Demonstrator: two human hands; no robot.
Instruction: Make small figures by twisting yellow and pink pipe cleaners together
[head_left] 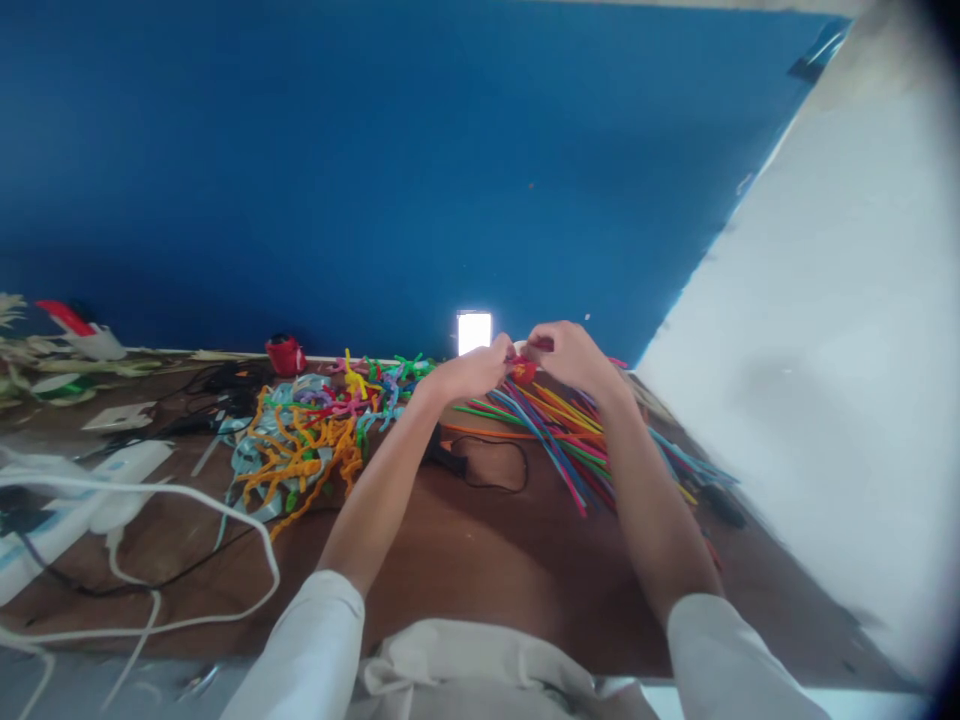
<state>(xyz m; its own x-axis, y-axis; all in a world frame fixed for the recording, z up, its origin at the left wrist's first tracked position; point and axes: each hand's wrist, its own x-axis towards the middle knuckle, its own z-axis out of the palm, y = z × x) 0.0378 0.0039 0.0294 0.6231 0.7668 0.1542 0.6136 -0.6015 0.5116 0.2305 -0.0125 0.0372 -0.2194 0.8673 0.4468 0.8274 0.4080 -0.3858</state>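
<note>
My left hand [489, 366] and my right hand [568, 352] are raised close together over the far side of the table. The fingers of both are bent and closed in a pinch. Between them shows a small red piece [523, 371], apparently pipe cleaner; my fingers hide much of it and its shape is unclear. Below my right hand, a fanned bundle of loose pipe cleaners [551, 430] in several colours lies on the wood. Left of my left forearm is a pile of twisted pipe cleaner pieces [307, 450], mostly orange, with green, pink, blue and yellow ones.
A bright lit screen [474, 333] stands against the blue wall [375, 180]. A black cable [517, 487] loops on the brown table [465, 570]. White power strips [127, 470] and a white cord [262, 540] occupy the left. A red container [286, 356] stands at the back.
</note>
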